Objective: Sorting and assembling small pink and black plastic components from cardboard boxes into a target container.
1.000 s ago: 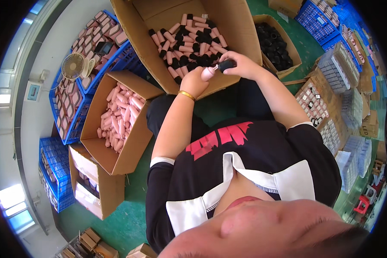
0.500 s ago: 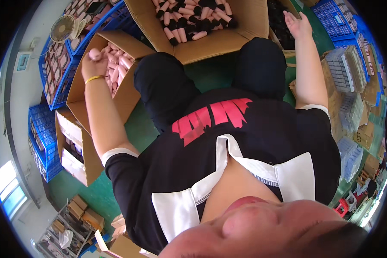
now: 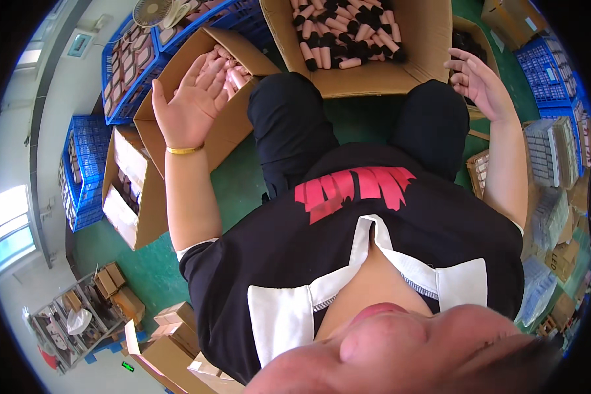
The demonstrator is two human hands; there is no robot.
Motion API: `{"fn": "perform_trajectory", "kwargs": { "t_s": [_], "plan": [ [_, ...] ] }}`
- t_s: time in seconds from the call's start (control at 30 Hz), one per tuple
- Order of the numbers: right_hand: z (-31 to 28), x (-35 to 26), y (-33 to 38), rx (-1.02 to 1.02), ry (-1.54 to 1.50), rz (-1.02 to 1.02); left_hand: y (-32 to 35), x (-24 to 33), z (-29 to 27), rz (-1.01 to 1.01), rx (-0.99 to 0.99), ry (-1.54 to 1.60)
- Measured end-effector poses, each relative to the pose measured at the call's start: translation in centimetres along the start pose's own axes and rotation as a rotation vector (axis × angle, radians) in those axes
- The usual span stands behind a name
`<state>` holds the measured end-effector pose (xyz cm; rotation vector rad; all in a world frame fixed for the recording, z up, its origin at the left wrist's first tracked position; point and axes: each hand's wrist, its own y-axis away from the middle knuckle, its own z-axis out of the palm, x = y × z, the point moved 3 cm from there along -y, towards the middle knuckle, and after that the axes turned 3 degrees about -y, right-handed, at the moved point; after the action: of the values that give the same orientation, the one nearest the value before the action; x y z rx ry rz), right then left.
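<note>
My left hand (image 3: 189, 108) is raised beside a cardboard box (image 3: 200, 134) of pink pieces (image 3: 238, 77). Its palm is turned up and the fingers are spread, with nothing in them; a gold bangle (image 3: 185, 150) circles the wrist. On the other side, my right hand (image 3: 482, 85) hangs near a box of black pieces (image 3: 467, 43). Its fingers are apart and slightly bent, and nothing shows in it. Between the hands, in front of my knees, stands a large cardboard box (image 3: 433, 39) holding many pink cylinders with black ends (image 3: 348, 29).
Blue crates (image 3: 88, 171) with pink-edged parts line the left side, with a small fan (image 3: 152, 10) above. A lower open carton (image 3: 131, 217) stands below them. Wrapped stacks (image 3: 550, 151) and blue crates (image 3: 545, 69) are at the right, over a green floor (image 3: 233, 190).
My left hand has come out over the left box's edge and spread open, palm up. My right hand has bent its fingers more. The whole view has shifted, moving the boxes rightward.
</note>
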<state>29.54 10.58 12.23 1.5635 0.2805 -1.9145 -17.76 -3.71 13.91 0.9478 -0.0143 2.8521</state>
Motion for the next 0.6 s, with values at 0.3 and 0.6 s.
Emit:
{"fn": "perform_trajectory", "kwargs": {
  "t_s": [0.3,0.6],
  "plan": [
    [2.3,0.4,-0.8,-0.101,0.116,0.136,-1.1,-2.6,3.4,-0.046,-0.277,0.071],
    [-1.6,8.5,-14.4,0.046,0.123,0.420,-16.8,-8.1,4.5,-0.052,-0.286,0.229]
  ]
}}
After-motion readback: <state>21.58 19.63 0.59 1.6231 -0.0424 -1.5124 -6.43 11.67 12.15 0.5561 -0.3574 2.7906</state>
